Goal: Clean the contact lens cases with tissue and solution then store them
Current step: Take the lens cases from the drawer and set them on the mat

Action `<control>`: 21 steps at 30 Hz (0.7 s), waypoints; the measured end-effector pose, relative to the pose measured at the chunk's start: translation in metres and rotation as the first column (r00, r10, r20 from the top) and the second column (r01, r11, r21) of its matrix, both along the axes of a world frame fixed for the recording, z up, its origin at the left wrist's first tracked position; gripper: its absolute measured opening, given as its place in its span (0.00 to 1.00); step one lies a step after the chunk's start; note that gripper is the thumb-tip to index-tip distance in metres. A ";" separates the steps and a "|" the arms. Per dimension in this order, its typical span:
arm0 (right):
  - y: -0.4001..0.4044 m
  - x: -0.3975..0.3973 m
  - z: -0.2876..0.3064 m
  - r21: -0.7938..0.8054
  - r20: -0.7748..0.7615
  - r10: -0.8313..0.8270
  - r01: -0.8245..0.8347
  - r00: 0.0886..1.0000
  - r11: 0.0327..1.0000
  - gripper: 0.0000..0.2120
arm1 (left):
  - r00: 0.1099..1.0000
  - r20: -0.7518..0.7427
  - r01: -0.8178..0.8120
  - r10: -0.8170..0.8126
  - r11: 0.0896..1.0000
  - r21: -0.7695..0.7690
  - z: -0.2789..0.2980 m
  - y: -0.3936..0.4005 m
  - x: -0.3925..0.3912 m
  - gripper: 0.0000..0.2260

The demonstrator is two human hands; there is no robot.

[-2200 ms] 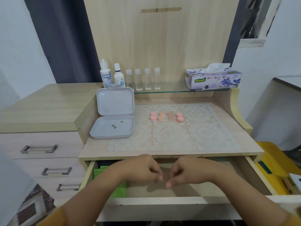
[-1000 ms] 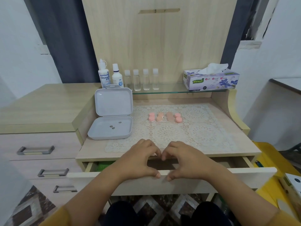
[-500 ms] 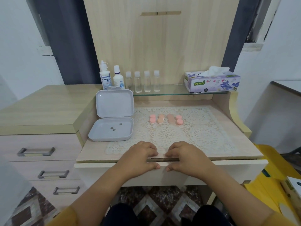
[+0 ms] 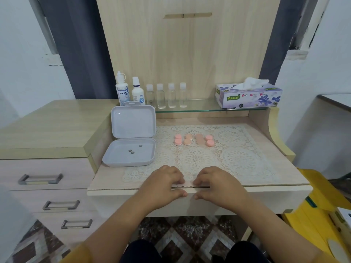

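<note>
Hands first: our left hand (image 4: 161, 186) and right hand (image 4: 218, 187) curl over the drawer front (image 4: 247, 200), gripping it, while at twelve o'clock on the lace mat (image 4: 237, 160) the lens cases (image 4: 193, 139) look light, rigid and slick, so we would pinch each across its rim.

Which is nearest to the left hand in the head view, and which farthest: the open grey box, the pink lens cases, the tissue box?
From the left hand:
1. Open grey box, just beyond it to the left.
2. Pink lens cases, mid-mat, ahead and slightly right.
3. Tissue box, on the glass shelf, far right.
</note>
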State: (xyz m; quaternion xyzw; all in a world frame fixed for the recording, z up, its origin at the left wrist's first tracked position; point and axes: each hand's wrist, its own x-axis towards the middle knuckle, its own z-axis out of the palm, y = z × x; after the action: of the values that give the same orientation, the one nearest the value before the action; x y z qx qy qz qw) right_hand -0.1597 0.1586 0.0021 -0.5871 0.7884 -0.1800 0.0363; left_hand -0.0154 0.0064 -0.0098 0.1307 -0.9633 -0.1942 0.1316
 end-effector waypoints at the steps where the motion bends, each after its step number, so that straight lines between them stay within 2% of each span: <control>1: 0.000 0.000 0.000 -0.003 0.010 0.001 -0.001 1.000 1.000 0.20 | 1.000 -0.001 0.003 -0.003 1.000 0.006 0.000 -0.001 0.000 0.15; 7: 0.001 -0.006 0.002 -0.006 0.095 0.017 -0.016 0.995 1.000 0.16 | 0.999 -0.048 -0.005 0.013 0.987 0.158 0.005 -0.005 -0.008 0.08; 11: -0.005 -0.013 0.004 -0.050 0.293 -0.030 0.046 0.956 0.998 0.06 | 0.990 -0.097 -0.065 0.104 0.936 0.346 0.007 -0.010 -0.021 0.05; 13: -0.009 -0.018 0.005 -0.074 0.347 -0.085 0.117 0.934 0.990 0.04 | 0.981 -0.098 -0.114 0.167 0.907 0.406 0.008 -0.015 -0.029 0.04; 21: -0.044 -0.054 -0.005 -0.188 0.284 -0.313 0.373 0.906 0.908 0.11 | 0.962 -0.088 -0.203 0.259 0.892 0.404 0.011 -0.036 -0.063 0.04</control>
State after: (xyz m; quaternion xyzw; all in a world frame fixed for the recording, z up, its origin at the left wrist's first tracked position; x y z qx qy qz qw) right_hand -0.2135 0.1149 -0.0033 -0.4110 0.8417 -0.3488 0.0313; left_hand -0.0788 -0.0294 0.0013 0.2540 -0.8709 -0.3741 0.1922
